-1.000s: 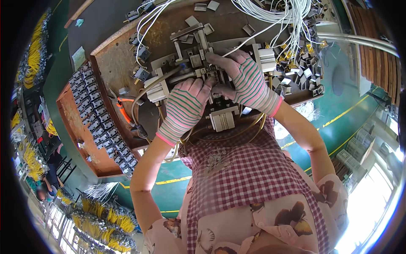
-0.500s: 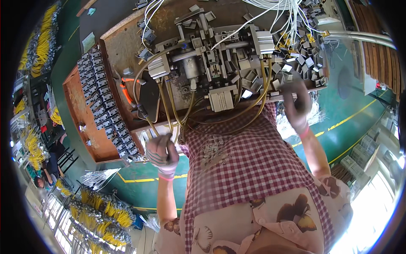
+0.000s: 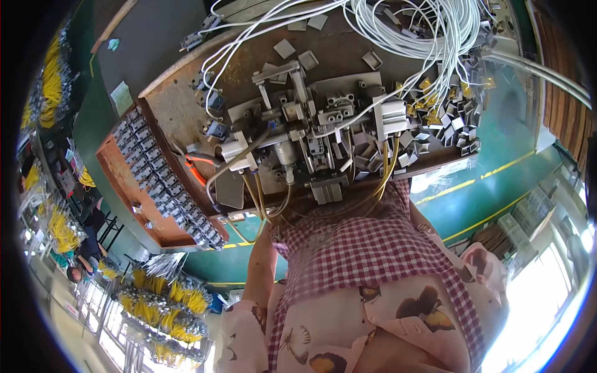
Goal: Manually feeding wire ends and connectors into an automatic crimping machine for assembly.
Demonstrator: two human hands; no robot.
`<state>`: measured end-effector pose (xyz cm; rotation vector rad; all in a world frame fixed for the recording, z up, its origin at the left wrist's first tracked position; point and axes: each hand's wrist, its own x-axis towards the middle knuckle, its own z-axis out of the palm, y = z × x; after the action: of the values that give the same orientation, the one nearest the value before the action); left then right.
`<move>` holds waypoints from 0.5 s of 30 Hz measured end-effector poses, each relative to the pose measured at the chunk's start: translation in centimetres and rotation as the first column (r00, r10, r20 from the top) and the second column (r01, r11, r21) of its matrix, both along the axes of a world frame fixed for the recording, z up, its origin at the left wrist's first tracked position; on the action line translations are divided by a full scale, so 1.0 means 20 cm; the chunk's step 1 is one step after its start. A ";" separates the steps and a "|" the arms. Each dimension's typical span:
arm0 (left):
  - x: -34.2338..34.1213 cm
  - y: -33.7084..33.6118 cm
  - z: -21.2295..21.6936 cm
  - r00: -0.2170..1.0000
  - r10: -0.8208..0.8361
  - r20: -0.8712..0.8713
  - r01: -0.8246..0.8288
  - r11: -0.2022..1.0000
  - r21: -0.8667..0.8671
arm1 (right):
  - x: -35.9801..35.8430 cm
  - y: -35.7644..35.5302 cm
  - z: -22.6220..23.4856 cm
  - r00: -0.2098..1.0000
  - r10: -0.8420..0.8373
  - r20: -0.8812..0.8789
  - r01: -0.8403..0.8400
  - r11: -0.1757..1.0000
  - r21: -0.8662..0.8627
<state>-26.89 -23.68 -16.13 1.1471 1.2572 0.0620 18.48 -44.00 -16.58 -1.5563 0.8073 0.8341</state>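
A grey metal machine point(image 3: 311, 140) of blocks, rods and small cylinders sits at the near edge of a rusty brown workbench point(image 3: 186, 102), straight ahead of the person. Yellow tubes point(image 3: 388, 171) loop from it over the bench edge, and white wires point(image 3: 398, 28) fan across the far right of the bench above a heap of small grey connectors point(image 3: 444, 127). On the left lies an orange tray point(image 3: 121, 180) lined with rows of dark parts point(image 3: 165, 180). Neither hand shows; only the left forearm point(image 3: 260, 267) hangs below the bench beside a checked apron point(image 3: 373, 248), so I cannot tell their state.
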 end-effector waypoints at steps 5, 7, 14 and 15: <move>0.03 0.04 0.05 0.998 -0.068 0.013 0.068 0.997 -0.043 | -0.01 -0.20 -0.03 0.997 -0.024 0.070 0.028 0.998 -0.048; 0.02 0.05 0.01 0.996 -0.083 0.012 0.083 0.996 -0.017 | -0.02 -0.17 -0.07 0.995 -0.023 0.093 0.026 0.999 -0.026; -0.09 -0.08 -0.21 0.986 -0.163 0.035 0.161 0.985 0.059 | -0.16 -0.35 -0.30 0.978 -0.054 0.204 0.048 0.998 0.035; -0.12 -0.13 -0.23 0.984 -0.173 0.034 0.171 0.983 0.063 | -0.19 -0.40 -0.33 0.975 -0.057 0.214 0.050 0.998 0.037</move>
<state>-29.19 -26.22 -20.70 1.2966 1.1236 -0.0068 14.63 -51.97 -23.13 -1.5597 0.6720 0.6234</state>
